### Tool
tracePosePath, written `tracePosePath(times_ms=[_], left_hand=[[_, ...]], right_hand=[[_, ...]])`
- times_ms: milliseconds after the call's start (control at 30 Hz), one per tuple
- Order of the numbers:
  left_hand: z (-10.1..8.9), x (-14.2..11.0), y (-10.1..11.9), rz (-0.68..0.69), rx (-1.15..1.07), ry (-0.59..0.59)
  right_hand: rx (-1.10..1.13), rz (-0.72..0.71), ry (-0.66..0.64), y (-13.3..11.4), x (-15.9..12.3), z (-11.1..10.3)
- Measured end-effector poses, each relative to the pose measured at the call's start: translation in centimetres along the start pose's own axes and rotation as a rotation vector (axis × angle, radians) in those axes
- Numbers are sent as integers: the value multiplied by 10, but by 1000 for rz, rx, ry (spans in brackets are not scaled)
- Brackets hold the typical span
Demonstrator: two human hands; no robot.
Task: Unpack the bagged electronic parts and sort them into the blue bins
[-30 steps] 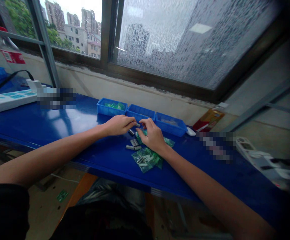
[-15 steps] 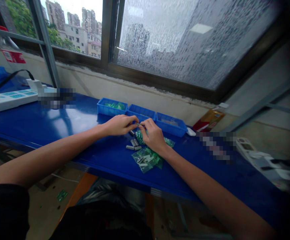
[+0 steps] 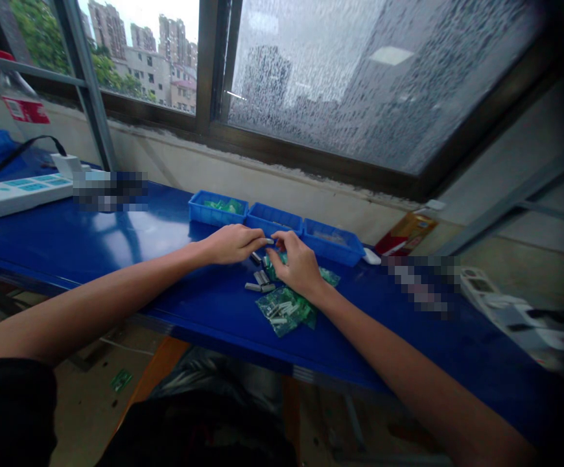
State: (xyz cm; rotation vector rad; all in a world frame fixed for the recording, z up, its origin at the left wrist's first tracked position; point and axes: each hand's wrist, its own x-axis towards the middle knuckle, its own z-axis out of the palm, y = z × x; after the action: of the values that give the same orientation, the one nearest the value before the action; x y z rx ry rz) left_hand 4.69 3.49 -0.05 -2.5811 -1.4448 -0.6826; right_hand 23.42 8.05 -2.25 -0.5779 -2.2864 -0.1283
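Note:
My left hand [image 3: 236, 244] is closed in a pinch on a small silver metal cylinder [image 3: 269, 241], which points to the right. Just beside its free end is my right hand [image 3: 297, 263], thumb and index finger apart with nothing visible between them. Below the hands several similar loose cylinders [image 3: 261, 280] lie on the blue table [image 3: 204, 292]. A clear plastic bag with green print [image 3: 282, 311] holds more of these cylinders. Partly hidden under my right hand are further green-printed bags [image 3: 329, 277].
Three blue bins [image 3: 275, 219] stand in a row behind my hands, the leftmost with green-printed bags inside. A white power strip [image 3: 24, 191] lies at left. At right are a red and gold box [image 3: 403, 233] and a white device [image 3: 500, 305]. A window [image 3: 311, 84] rises behind.
My right thumb and index finger have parted and come off the cylinder, which both hands held before. It stays in my left hand, more of it showing.

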Motion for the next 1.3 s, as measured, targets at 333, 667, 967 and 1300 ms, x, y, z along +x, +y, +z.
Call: tracePosePath(times_ms=[333,667,967,1300], left_hand=[[-1,0,0,12,-77,14],[0,-1,1,13,-72,80],[-1,0,0,14,-6,25],[-3,-1,2,7,-130,66]], right_hand=[[-47,-8,-2,0,1,-2],[-29,-3,-1,0,1,-1],[-7,-32,-18,-2,1,-3],[-44,-7,-5,-1,1,-2]])
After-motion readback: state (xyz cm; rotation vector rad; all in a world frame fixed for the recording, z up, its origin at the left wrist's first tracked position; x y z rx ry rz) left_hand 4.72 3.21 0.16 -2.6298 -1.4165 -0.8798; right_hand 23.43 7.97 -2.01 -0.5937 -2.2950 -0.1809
